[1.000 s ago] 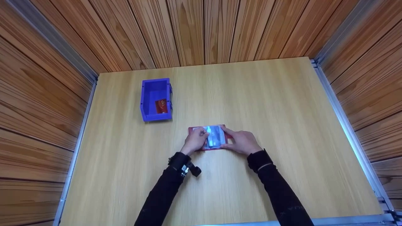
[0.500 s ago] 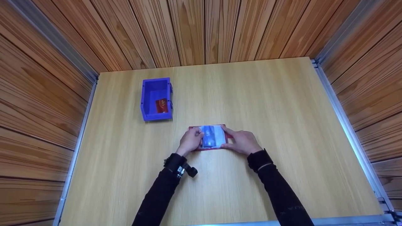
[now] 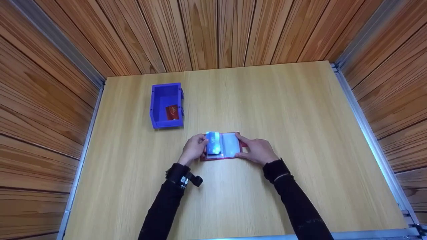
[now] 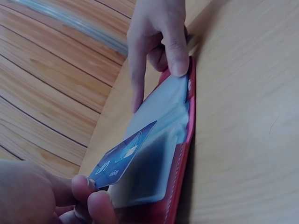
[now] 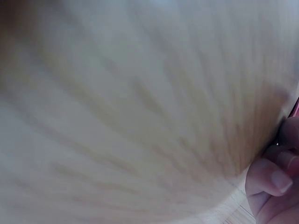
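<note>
Lying open on the table is a red card holder with clear plastic sleeves. My left hand pinches a blue bank card by its left end, over the holder's left half. In the left wrist view the bank card tilts up above a clear sleeve, thumb and fingertip at its corner. My right hand holds the holder's right edge, thumb on the near corner and a finger at the far one. The right wrist view catches only some curled fingers of that hand and a blurred wooden surface.
A blue plastic bin stands at the back left of the wooden table, with a dark red card inside. Wooden plank walls and metal rails border the table.
My left hand has moved left, drawing the blue bank card from the middle of the holder to over its left half. The right hand has stayed at the right edge.
</note>
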Motion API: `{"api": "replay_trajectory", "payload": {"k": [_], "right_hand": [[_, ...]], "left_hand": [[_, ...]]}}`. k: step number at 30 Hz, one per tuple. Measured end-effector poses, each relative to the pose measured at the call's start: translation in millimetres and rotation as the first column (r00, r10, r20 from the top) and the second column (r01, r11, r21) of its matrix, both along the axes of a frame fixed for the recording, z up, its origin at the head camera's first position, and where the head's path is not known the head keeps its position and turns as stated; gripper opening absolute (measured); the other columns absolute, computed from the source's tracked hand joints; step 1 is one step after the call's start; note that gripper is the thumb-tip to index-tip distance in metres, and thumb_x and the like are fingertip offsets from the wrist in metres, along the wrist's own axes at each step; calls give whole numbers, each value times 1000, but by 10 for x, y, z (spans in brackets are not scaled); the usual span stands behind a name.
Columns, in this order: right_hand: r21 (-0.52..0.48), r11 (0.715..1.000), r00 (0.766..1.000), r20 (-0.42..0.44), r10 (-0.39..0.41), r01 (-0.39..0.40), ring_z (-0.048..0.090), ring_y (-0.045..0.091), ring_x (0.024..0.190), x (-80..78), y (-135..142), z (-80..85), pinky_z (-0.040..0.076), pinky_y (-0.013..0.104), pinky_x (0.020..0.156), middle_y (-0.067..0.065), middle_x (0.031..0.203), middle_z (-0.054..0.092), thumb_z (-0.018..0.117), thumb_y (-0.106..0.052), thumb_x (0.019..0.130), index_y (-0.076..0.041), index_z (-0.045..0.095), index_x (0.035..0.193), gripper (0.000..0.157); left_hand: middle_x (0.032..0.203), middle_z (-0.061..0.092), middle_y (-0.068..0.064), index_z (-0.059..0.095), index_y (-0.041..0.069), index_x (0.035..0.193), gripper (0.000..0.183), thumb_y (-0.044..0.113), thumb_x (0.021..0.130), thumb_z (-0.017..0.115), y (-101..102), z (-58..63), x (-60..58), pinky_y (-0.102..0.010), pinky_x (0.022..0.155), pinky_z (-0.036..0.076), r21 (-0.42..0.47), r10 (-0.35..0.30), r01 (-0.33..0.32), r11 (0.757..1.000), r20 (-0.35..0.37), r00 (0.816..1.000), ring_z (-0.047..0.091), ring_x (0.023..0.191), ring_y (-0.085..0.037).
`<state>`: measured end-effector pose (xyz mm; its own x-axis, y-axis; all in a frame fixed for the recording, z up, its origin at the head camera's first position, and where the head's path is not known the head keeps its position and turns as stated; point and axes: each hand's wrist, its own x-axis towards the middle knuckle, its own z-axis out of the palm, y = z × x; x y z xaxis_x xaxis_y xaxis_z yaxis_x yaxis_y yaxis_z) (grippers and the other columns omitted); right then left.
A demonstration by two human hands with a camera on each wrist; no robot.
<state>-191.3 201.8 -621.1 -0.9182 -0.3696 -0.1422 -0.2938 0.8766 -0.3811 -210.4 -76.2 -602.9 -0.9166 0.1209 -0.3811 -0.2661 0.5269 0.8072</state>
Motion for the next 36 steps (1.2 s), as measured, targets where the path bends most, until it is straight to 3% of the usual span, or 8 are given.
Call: {"api": "replay_trajectory", "payload": {"k": [9,13,17,23,32,36], "right_hand": [[3,1000,999,34,-11,11,30,15,62,0,-9,21,35,31,66,-6,64,38,75,-62,86,-24,42,159,89],[5,1000,1000,24,-15,15,32,15,63,-3,-1,15,37,32,66,-2,64,49,75,-63,86,-25,42,159,89],[-1,1000,1000,24,-15,15,37,16,65,-1,-6,4,42,34,71,6,77,67,74,-64,86,-25,41,159,89],[6,1000,999,32,-20,20,38,16,67,2,-14,-9,41,33,72,3,76,65,74,-64,85,-26,41,159,90],[-3,1000,1000,0,-4,4,43,16,66,13,-12,17,47,38,73,9,78,69,76,-62,85,-25,45,158,88],[3,1000,1000,14,-8,8,43,17,68,13,-25,17,46,37,75,9,83,71,75,-63,85,-25,43,158,88]], "left_hand": [[65,56,2,64,9,98,14,19,106,58,-229,121,-74,-24,50,39,23,49,-49,999,-9,999,57,53,-16],[64,55,2,63,8,97,14,19,106,58,-325,190,-135,-25,53,44,36,58,-57,998,-38,998,58,55,-18],[66,55,1,62,8,99,15,19,107,56,-461,256,-199,-31,58,50,52,76,-74,996,-43,996,58,57,-17],[69,54,0,61,7,102,14,18,108,54,-687,375,-340,-35,62,54,74,114,-108,991,-79,990,58,58,-18],[75,48,2,56,5,104,15,17,110,50,-988,525,-599,-23,54,47,151,232,-214,965,-113,966,50,60,-10],[76,51,1,54,8,107,16,21,111,47,-1111,580,-718,-25,54,48,74,272,-264,962,-154,950,52,55,-11]]}}
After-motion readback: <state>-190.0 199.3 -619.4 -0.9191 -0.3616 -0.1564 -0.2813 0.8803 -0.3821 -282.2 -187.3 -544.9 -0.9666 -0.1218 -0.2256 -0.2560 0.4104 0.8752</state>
